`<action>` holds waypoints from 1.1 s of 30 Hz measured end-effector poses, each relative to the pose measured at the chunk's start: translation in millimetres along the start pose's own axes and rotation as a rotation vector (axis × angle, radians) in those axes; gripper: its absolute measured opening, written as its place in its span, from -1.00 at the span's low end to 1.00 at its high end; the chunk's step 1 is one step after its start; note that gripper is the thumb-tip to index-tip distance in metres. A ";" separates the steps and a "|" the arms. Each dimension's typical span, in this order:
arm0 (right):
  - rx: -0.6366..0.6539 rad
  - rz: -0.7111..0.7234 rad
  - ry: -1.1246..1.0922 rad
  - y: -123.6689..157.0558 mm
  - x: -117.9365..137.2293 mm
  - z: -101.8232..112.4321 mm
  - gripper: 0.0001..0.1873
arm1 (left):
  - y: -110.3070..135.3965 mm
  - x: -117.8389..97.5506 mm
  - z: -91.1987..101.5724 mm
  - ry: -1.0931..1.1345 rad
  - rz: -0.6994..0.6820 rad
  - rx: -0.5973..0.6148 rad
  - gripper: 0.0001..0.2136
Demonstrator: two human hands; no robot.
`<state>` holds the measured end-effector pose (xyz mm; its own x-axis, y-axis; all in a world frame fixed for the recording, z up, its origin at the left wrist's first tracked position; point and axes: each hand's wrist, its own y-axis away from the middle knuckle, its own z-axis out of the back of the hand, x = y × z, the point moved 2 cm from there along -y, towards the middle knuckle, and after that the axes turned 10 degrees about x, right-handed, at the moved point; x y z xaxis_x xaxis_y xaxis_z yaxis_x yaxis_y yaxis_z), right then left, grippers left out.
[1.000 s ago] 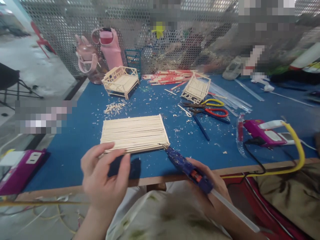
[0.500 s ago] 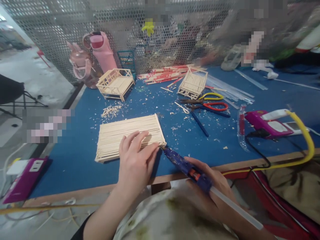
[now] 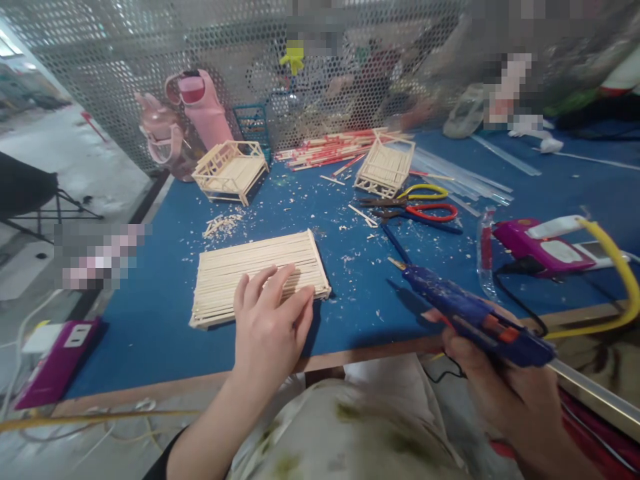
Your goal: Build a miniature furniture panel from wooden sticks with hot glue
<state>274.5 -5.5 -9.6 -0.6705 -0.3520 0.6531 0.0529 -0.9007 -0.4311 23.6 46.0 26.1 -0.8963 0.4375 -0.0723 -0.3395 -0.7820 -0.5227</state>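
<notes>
A flat panel of thin wooden sticks (image 3: 255,257) lies on the blue table top, with a strip across each short end. My left hand (image 3: 270,313) rests at its front right part, fingers curled on top and thumb by the right corner, gripping the panel and hiding some of the front edge. To the right, my right hand (image 3: 520,380) is closed round a blue hot glue gun (image 3: 450,297) with a glue stick out of its back. The gun's nozzle points up and left, apart from the panel.
Behind stand two small stick-built furniture models (image 3: 233,172) and a pile of red-tipped sticks (image 3: 335,147). Scissors with yellow and red handles (image 3: 430,212) lie near clear glue sticks (image 3: 465,177). Purple power strips (image 3: 555,250) sit at both sides; pink bottles (image 3: 210,113) stand back left.
My right hand has drawn the glue gun from the panel's front right corner away to the right. My left hand has stayed on the panel almost unmoved.
</notes>
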 end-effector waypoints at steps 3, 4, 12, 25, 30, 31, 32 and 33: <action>-0.019 0.037 0.083 -6.2 0.6 1.9 -0.79 | 4.1 0.2 -1.5 -0.052 -0.031 0.003 -0.88; -0.055 0.049 0.121 -11.2 -0.6 4.2 -0.77 | 5.1 0.9 -2.0 -0.063 -0.038 0.005 -0.87; -0.032 -0.174 0.567 -149.4 -32.8 52.2 -0.44 | 1.5 9.9 -3.7 0.070 -0.053 -0.022 -0.88; 0.273 -0.205 0.718 -271.4 -61.3 2.8 -0.62 | -11.4 12.8 0.7 0.228 0.156 0.097 -0.87; 0.073 0.161 0.581 -211.0 -7.0 -8.7 -0.66 | -18.1 10.3 6.7 0.266 0.252 0.252 -0.86; 0.077 0.337 0.486 -188.7 8.5 -15.4 -0.73 | -19.0 9.8 7.1 0.281 0.261 0.272 -0.87; 0.122 0.511 0.410 -165.3 23.5 -23.3 -0.78 | -19.8 9.5 7.4 0.292 0.270 0.287 -0.88; 0.176 0.650 0.377 -142.5 36.7 -31.5 -0.78 | -20.4 9.4 7.6 0.299 0.277 0.299 -0.89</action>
<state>219.1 118.0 56.2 -0.6696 -0.7420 0.0331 0.6179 -0.5811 -0.5296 19.9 62.7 42.4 -0.8583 0.2692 -0.4368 -0.2062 -0.9605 -0.1868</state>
